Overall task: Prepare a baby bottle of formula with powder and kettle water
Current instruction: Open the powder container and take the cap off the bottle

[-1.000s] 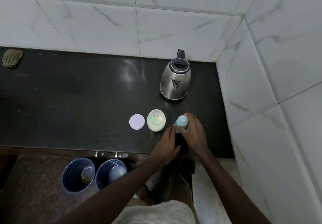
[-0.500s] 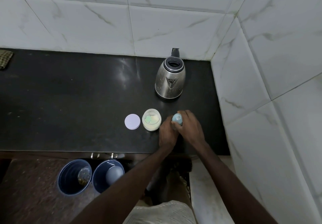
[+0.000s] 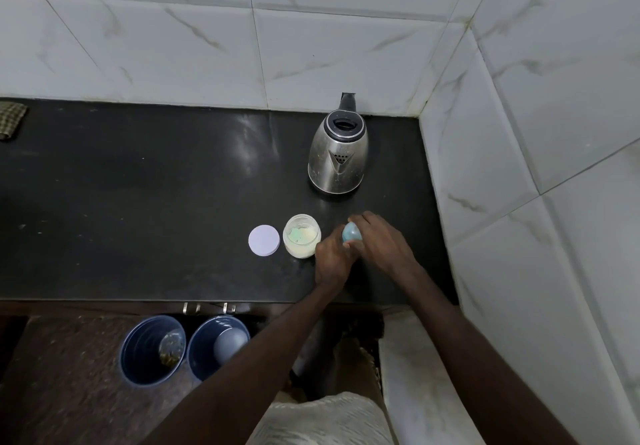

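Upright — blue-capped bottle (image 3: 350, 232), mostly hidden

Two bare forearms are seen coming up from the bottom edge — no sleeves, watch, bracelet or rings are worn on either. The left hand (image 3: 330, 257) and the right hand (image 3: 382, 242) are uncovered, with no gloves. At the bottom centre a pale, cream-coloured garment (image 3: 322, 422) is seen, its fabric marked by a fine ribbed or woven texture — whether it is a shirt hem or shorts cannot be told. Below the counter edge the legs are lost in shadow.
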The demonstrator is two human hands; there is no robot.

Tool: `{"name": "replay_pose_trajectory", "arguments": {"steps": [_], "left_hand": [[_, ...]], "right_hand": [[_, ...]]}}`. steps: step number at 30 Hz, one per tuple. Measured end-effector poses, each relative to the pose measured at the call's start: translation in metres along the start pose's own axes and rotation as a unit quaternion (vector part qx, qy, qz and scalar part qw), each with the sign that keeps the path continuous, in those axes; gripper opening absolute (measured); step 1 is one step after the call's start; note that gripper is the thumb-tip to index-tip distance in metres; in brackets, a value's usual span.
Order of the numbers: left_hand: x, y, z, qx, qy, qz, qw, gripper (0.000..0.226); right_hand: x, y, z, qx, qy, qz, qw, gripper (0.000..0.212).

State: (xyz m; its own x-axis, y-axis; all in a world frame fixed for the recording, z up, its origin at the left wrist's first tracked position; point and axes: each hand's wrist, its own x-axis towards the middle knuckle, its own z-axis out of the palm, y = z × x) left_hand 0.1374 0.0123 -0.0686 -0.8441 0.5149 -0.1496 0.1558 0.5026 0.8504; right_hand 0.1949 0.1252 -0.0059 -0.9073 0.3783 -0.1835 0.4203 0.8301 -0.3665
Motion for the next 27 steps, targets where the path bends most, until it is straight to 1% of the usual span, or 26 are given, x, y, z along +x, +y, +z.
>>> {"name": "replay_pose_trajectory", "arguments": {"steps": [2,4,6,7,9,10,12,13,15,16,18,21,23,24,27], "left_hand": [[0.001,-0.002,0.001,-0.009,-0.003,-0.007,1.000,0.037],[0.002,-0.002,0.001,-0.013,-0.019,-0.003,1.000,0.036],[0.002,-0.001,0.001,0.004,-0.028,0.003,1.000,0.031],[0.003,-0.002,0.002,-0.012,-0.021,-0.004,1.000,0.033],[0.003,-0.001,0.003,-0.048,-0.003,-0.020,0.999,0.041],[0.003,-0.001,0.004,-0.052,0.007,-0.029,0.998,0.040],[0.002,0.000,0.005,-0.022,0.019,-0.027,0.999,0.033],[0.003,0.000,0.005,-0.010,0.021,-0.028,0.999,0.033],[0.004,0.000,0.004,-0.014,0.008,-0.023,1.000,0.038],[0.005,0.000,0.004,-0.018,0.005,-0.019,1.000,0.040],[0.004,-0.002,0.004,-0.022,0.004,-0.013,1.000,0.041],[0.003,-0.002,0.003,-0.032,0.006,-0.004,0.999,0.039],[0.004,-0.002,0.002,-0.034,0.000,-0.005,0.999,0.039],[0.004,-0.001,0.001,-0.035,-0.004,-0.005,0.999,0.040],[0.005,0.000,-0.001,-0.035,-0.008,-0.004,0.999,0.041]], "right_hand": [[0.004,0.004,-0.001,0.002,-0.009,-0.033,0.999,0.065],[0.007,0.013,-0.007,-0.003,-0.017,-0.112,0.994,0.058],[0.009,0.026,-0.010,0.012,-0.008,-0.190,0.982,0.043],[0.009,0.030,-0.014,0.031,-0.008,-0.211,0.977,0.038],[0.008,0.034,-0.025,0.060,0.002,-0.219,0.974,0.042],[0.008,0.033,-0.033,0.075,0.010,-0.207,0.975,0.044],[0.010,0.038,-0.042,0.110,0.044,-0.168,0.979,0.044],[0.011,0.044,-0.043,0.130,0.064,-0.132,0.981,0.047],[0.008,0.048,-0.043,0.163,0.095,-0.020,0.982,0.052],[0.006,0.049,-0.038,0.163,0.103,0.036,0.981,0.049],[0.001,0.052,-0.019,0.131,0.086,0.095,0.983,0.037],[-0.003,0.052,0.018,0.088,0.037,0.119,0.988,0.025],[-0.006,0.047,0.034,0.094,0.034,0.140,0.985,0.015],[-0.008,0.044,0.039,0.102,0.035,0.149,0.983,0.014],[-0.009,0.046,0.050,0.102,0.035,0.155,0.982,0.018]]}}
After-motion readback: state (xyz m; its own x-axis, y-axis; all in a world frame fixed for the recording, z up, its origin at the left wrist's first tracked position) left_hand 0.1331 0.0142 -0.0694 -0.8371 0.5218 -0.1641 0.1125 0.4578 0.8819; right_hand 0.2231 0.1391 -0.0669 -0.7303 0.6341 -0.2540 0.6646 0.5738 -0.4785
